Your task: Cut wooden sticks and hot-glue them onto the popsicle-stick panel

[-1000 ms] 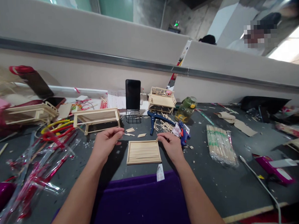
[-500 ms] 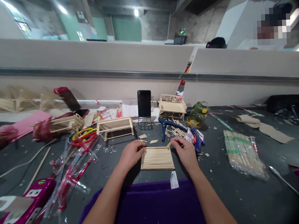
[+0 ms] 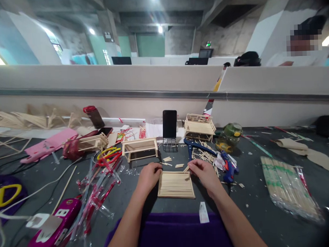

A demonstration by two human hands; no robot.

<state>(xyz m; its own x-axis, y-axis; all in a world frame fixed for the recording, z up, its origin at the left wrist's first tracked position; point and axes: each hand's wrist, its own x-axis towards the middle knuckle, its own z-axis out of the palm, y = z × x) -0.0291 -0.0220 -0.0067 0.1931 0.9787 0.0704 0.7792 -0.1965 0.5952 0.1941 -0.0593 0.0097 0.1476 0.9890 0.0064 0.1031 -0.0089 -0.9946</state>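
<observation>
A small slatted wooden panel (image 3: pixel 176 186) with a raised stick border lies flat on the dark table in front of me. My left hand (image 3: pixel 149 180) is closed at its upper left corner, thumb and fingertips against the border. Between the thumb and fingers of my right hand (image 3: pixel 205 175) is a short wooden stick (image 3: pixel 186 169), tilted over the panel's upper right corner. Just beyond the panel are several loose short sticks (image 3: pixel 179 166). A blue-handled cutter (image 3: pixel 200 146) lies behind my right hand, and a blue glue gun (image 3: pixel 230 168) sits to its right.
Small wooden stick models (image 3: pixel 140 147) stand behind, beside a phone (image 3: pixel 170 124) on a wire stand. At right are a green bottle (image 3: pixel 229 137) and bagged sticks (image 3: pixel 286 182). Plastic wrapping (image 3: pixel 94 198) and a purple power strip (image 3: pixel 56 222) are at left; purple cloth (image 3: pixel 171 233) lies nearest me.
My left hand has come in from beside the panel to its upper left corner. My right hand keeps the stick near the upper right corner. The view has tilted up and turned left.
</observation>
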